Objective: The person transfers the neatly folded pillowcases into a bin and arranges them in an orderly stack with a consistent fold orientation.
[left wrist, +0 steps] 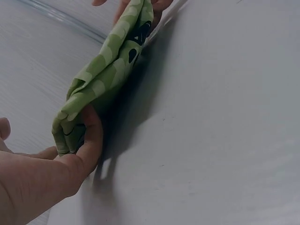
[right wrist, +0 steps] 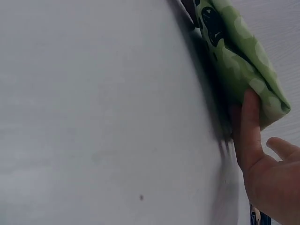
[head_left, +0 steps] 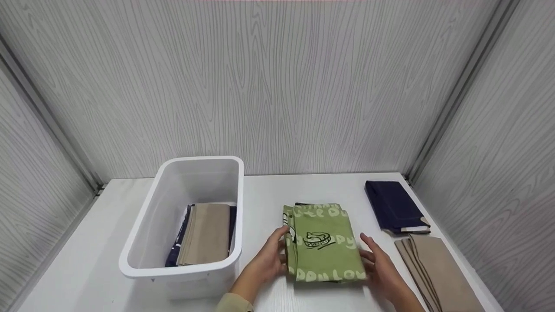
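A folded green cloth with pale lettering and a black drawing lies between my hands, near the table's front. In the left wrist view, a shadow runs under the cloth, with its near edge raised off the table. My left hand holds the left edge, its fingers curled about the folds. At the opposite edge, my right hand touches the cloth with fairly straight fingers, its thumb standing apart. In the right wrist view, those fingers press the cloth's side from below.
Left of the cloth stands a white plastic bin with a folded beige cloth and dark blue cloth inside. Another navy folded cloth and a beige one lie at the table's right. Wood-grain panels enclose the table.
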`<state>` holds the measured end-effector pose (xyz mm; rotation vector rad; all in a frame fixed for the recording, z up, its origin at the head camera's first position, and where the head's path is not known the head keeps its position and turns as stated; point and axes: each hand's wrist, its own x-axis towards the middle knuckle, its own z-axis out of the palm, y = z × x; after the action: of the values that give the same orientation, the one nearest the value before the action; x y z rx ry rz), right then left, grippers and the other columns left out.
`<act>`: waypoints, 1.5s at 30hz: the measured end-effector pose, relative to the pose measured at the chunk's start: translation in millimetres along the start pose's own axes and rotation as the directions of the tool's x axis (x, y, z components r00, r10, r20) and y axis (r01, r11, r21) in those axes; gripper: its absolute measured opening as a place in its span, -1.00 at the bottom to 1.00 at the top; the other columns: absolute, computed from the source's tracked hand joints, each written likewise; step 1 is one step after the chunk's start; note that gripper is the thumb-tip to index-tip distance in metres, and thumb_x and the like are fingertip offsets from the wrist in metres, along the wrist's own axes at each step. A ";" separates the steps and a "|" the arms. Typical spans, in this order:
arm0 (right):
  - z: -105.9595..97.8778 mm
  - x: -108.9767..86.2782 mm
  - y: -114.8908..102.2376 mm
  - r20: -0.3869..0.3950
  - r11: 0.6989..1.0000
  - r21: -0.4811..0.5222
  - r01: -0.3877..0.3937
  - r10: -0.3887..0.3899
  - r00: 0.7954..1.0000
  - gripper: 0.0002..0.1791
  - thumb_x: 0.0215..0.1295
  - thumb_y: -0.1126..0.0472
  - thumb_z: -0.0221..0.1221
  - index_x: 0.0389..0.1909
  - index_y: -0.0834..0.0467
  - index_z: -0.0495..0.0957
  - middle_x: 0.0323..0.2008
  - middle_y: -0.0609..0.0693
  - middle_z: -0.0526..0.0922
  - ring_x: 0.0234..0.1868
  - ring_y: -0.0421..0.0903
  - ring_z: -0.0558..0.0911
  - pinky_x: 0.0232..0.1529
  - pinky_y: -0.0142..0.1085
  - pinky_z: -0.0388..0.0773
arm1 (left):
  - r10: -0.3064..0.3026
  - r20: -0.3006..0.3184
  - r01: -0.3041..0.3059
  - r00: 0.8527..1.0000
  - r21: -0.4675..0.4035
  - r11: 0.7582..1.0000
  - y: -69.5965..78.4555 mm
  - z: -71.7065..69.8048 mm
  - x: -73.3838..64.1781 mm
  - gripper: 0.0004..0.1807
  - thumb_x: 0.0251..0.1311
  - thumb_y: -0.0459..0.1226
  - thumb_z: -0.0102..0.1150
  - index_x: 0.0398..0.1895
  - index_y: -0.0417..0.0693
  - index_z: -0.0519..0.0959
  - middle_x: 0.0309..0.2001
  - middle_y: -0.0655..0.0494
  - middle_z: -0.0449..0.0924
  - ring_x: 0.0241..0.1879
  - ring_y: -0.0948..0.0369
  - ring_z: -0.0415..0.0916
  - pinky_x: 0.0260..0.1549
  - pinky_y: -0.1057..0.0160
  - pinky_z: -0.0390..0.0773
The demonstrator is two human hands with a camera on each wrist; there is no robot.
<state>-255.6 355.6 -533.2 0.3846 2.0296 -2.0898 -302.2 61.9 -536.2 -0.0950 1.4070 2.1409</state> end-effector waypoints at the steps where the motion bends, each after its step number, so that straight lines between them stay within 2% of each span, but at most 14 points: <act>1: 0.5 0.4 -0.2 -0.005 1.000 -0.013 0.000 0.000 1.000 -0.14 0.46 -0.40 -0.22 0.60 0.00 -0.05 0.44 0.43 0.18 0.22 0.21 0.52 0.02 -0.05 0.62 | -0.003 0.000 0.003 1.000 0.006 1.000 0.2 0.0 -0.2 -0.20 0.30 0.26 -0.08 0.35 -0.16 0.25 0.24 -0.12 0.35 0.04 -0.01 0.50 -0.07 -0.02 0.62; 6: 1.5 3.1 -3.3 -0.029 0.991 -0.130 0.015 -0.019 0.999 -0.17 0.49 -0.38 -0.26 0.59 0.02 0.02 0.33 0.43 0.36 0.14 0.16 0.59 0.02 -0.10 0.61 | 0.023 -0.012 -0.022 1.000 0.048 0.999 1.7 -0.5 1.0 -0.16 0.30 0.29 -0.07 0.30 -0.24 0.29 0.22 -0.16 0.40 0.01 0.01 0.54 -0.07 0.06 0.62; 9: 1.2 5.7 -5.4 -0.043 0.988 -0.157 0.011 -0.018 0.999 -0.17 0.48 -0.39 -0.23 0.57 0.04 0.08 0.23 0.37 0.48 0.05 0.10 0.64 -0.02 -0.11 0.62 | 0.048 -0.020 -0.046 0.999 0.071 0.996 2.7 -0.3 2.8 -0.19 0.33 0.26 -0.08 0.25 -0.31 0.33 0.17 -0.21 0.43 0.00 0.03 0.54 -0.05 0.10 0.61; 12: 0.1 9.1 -6.3 -0.037 0.987 -0.159 0.011 -0.017 0.999 -0.17 0.47 -0.38 -0.20 0.55 0.07 0.13 0.19 0.34 0.51 0.01 0.08 0.66 -0.04 -0.09 0.64 | 0.045 -0.018 -0.044 0.999 0.087 0.995 3.9 0.4 4.3 -0.21 0.34 0.24 -0.10 0.21 -0.33 0.36 0.12 -0.21 0.46 -0.01 0.04 0.54 -0.04 0.10 0.61; 16: -0.8 12.2 -7.3 -0.003 0.987 -0.161 0.018 -0.019 1.000 -0.07 0.38 -0.47 -0.17 0.54 0.09 0.14 0.26 0.36 0.44 0.05 0.11 0.65 -0.03 -0.05 0.65 | 0.019 -0.014 -0.018 1.000 0.098 0.995 4.6 2.0 6.2 -0.19 0.31 0.26 -0.09 0.21 -0.31 0.36 0.09 -0.15 0.48 -0.04 0.06 0.54 -0.10 0.12 0.62; 21: -0.5 14.2 -7.8 0.043 0.987 -0.157 0.018 -0.012 0.999 -0.01 0.27 -0.55 -0.12 0.55 0.01 0.15 0.39 0.38 0.28 0.10 0.15 0.62 -0.07 -0.04 0.66 | 0.007 -0.013 -0.005 1.000 0.106 0.994 6.0 2.8 9.6 -0.20 0.31 0.25 -0.06 0.23 -0.29 0.34 0.05 -0.12 0.50 -0.07 0.06 0.53 -0.18 0.12 0.63; 27: -1.3 19.6 -8.9 0.048 0.984 -0.179 0.011 -0.003 0.999 -0.13 0.34 -0.47 -0.08 0.53 -0.06 0.19 0.41 0.35 0.23 0.08 0.17 0.61 -0.12 -0.01 0.66 | 0.040 0.000 -0.039 0.999 0.133 0.990 12.2 2.7 10.5 -0.33 0.37 0.16 -0.08 0.25 -0.19 0.34 0.05 -0.16 0.49 -0.05 0.01 0.55 -0.19 0.06 0.65; 30: -2.7 23.0 -8.5 0.050 0.980 -0.197 0.009 0.001 0.999 -0.21 0.40 -0.37 -0.04 0.52 -0.04 0.22 0.40 0.34 0.21 0.13 0.17 0.54 -0.12 -0.02 0.65 | 0.058 -0.007 -0.056 0.998 0.164 0.985 14.1 3.7 9.9 -0.35 0.39 0.11 -0.06 0.37 -0.11 0.29 0.11 -0.20 0.45 0.02 -0.04 0.53 -0.14 0.03 0.66; 34: -4.9 26.1 -8.8 0.094 0.980 -0.196 0.020 -0.001 0.996 -0.28 0.45 -0.13 0.08 0.53 0.02 0.18 0.35 0.32 0.29 0.04 0.07 0.60 -0.15 -0.05 0.67 | 0.091 -0.019 -0.082 0.996 0.291 0.953 15.1 5.3 9.5 -0.31 0.39 0.03 0.02 0.49 -0.05 0.21 0.33 -0.23 0.30 0.11 -0.11 0.49 -0.07 -0.05 0.64; 38: -5.5 26.5 -9.7 0.161 0.981 -0.187 0.045 -0.014 0.987 -0.22 0.37 0.14 0.17 0.56 0.04 0.09 0.15 0.25 0.47 -0.18 -0.03 0.69 -0.25 -0.09 0.70 | 0.143 -0.005 -0.125 0.990 0.453 0.883 13.7 5.6 10.8 -0.34 0.35 -0.10 0.13 0.48 -0.04 0.27 0.44 -0.28 0.18 0.21 -0.15 0.41 0.04 -0.16 0.57; 41: -4.3 27.0 -10.7 0.195 0.980 -0.191 0.062 -0.024 0.980 -0.16 0.30 0.24 0.18 0.57 0.05 0.06 0.13 0.24 0.46 -0.22 -0.04 0.69 -0.28 -0.10 0.70 | 0.186 0.018 -0.168 0.982 0.524 0.835 12.5 4.7 12.9 -0.34 0.28 -0.23 0.22 0.45 -0.08 0.32 0.46 -0.33 0.14 0.36 -0.18 0.24 0.23 -0.19 0.41; 43: -3.5 28.1 -10.7 0.200 0.979 -0.195 0.064 -0.025 0.979 -0.14 0.27 0.26 0.19 0.57 0.06 0.06 0.17 0.27 0.42 -0.20 -0.03 0.69 -0.28 -0.10 0.70 | 0.197 0.027 -0.181 0.980 0.531 0.828 12.4 4.1 14.4 -0.33 0.23 -0.31 0.26 0.43 -0.12 0.33 0.46 -0.34 0.12 0.41 -0.18 0.17 0.30 -0.18 0.33; 44: -3.2 28.5 -10.7 0.200 0.978 -0.198 0.062 -0.021 0.980 -0.13 0.26 0.27 0.20 0.57 0.05 0.06 0.19 0.28 0.41 -0.20 -0.02 0.69 -0.28 -0.10 0.70 | 0.205 0.028 -0.187 0.978 0.545 0.818 12.4 3.6 15.3 -0.33 0.20 -0.34 0.27 0.42 -0.14 0.35 0.46 -0.34 0.14 0.41 -0.17 0.16 0.32 -0.16 0.32; 45: -2.9 29.0 -10.7 0.200 0.977 -0.204 0.062 -0.020 0.980 -0.13 0.25 0.27 0.20 0.57 0.05 0.07 0.20 0.29 0.41 -0.20 -0.02 0.69 -0.28 -0.10 0.70 | 0.203 0.023 -0.182 0.979 0.545 0.818 12.5 3.2 16.0 -0.32 0.18 -0.37 0.28 0.41 -0.14 0.35 0.45 -0.34 0.14 0.39 -0.17 0.19 0.30 -0.15 0.34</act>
<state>-286.3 359.9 -532.6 0.0963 2.1248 -1.8291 -320.9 67.8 -530.3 0.2407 2.0715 1.8020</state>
